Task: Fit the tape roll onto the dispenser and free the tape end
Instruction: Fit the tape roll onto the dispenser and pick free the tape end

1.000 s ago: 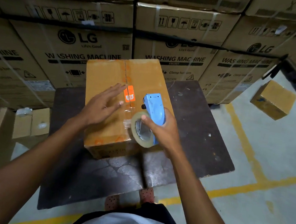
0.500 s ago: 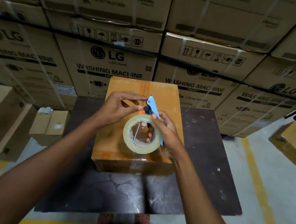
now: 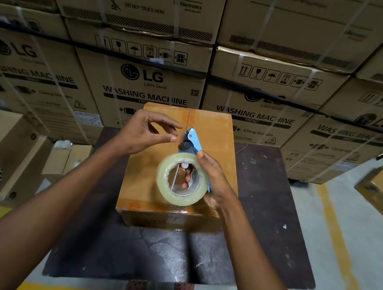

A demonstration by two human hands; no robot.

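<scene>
- Above the brown carton on the dark table, the right hand is clamped on the blue tape dispenser, fingers wrapped through the handle and showing inside the roll's core.
- Sitting on the dispenser's hub, the clear tape roll faces the camera, its open centre toward the viewer.
- Just left of the dispenser's far end, the left hand holds thumb and forefinger pinched together; whether tape lies between them I cannot tell.
- Stacked LG washing machine boxes fill the far side.
</scene>
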